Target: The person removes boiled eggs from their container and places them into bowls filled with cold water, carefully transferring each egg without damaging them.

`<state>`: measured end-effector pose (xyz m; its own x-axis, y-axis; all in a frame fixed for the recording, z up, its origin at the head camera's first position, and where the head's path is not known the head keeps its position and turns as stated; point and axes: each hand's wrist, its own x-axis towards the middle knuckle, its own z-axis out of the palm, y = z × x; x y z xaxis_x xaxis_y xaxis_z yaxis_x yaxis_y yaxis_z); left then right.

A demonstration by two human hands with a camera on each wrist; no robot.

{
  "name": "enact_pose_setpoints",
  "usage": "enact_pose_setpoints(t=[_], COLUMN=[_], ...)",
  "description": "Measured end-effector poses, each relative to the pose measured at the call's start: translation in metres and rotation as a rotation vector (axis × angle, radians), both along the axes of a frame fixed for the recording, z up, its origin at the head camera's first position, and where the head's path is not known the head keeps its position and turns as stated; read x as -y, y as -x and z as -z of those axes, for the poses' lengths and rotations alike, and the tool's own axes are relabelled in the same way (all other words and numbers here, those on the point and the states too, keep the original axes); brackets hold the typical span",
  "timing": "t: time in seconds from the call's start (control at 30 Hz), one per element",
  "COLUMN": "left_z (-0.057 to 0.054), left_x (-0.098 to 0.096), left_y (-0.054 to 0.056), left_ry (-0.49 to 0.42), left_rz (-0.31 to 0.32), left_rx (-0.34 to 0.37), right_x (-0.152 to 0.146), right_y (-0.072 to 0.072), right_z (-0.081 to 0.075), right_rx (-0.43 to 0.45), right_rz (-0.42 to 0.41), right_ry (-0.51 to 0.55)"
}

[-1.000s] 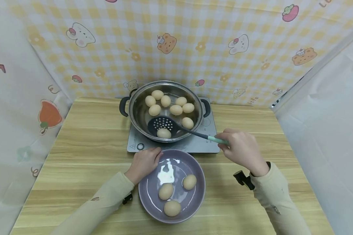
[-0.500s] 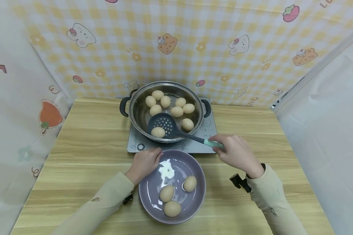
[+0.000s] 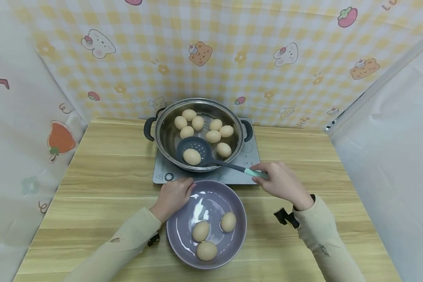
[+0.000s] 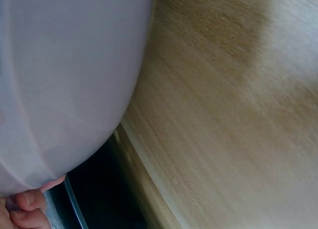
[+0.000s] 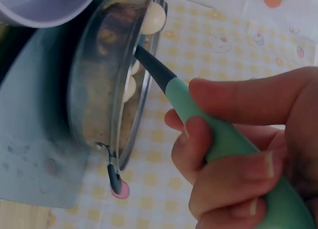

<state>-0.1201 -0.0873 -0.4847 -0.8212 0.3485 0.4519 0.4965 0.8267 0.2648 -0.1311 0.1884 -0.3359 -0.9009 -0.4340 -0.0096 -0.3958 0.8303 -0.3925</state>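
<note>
Judged step in hand: scooping an egg with the skimmer (image 3: 206, 154) in the pot (image 3: 165, 138). The egg (image 3: 192, 156) rests near the bowl's 6 o'clock edge; water clearance cannot be told. The right hand (image 3: 280, 180) is wrapped around the green handle (image 5: 186, 100), which exits toward 4 o'clock. The left hand (image 3: 174, 196) grips the plate (image 3: 226, 198) at 11 o'clock. The next move likely calls for a level lift over the rim, then toward 6 o'clock.
</note>
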Motion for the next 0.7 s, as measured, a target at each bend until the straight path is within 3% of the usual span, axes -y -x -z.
enact_pose_setpoints(t=[0.33,0.7], left_z=[0.001,0.001], left_x=[0.000,-0.001], left_y=[0.001,0.000], left_ry=[-0.001,-0.024], left_rz=[-0.003,-0.012], left_rx=[0.004,-0.025], right_x=[-0.012,-0.030], right_y=[-0.014,-0.053], right_z=[-0.022,-0.035], right_rx=[0.040,-0.013], right_rz=[0.052,0.101], right_ry=[-0.010,-0.050])
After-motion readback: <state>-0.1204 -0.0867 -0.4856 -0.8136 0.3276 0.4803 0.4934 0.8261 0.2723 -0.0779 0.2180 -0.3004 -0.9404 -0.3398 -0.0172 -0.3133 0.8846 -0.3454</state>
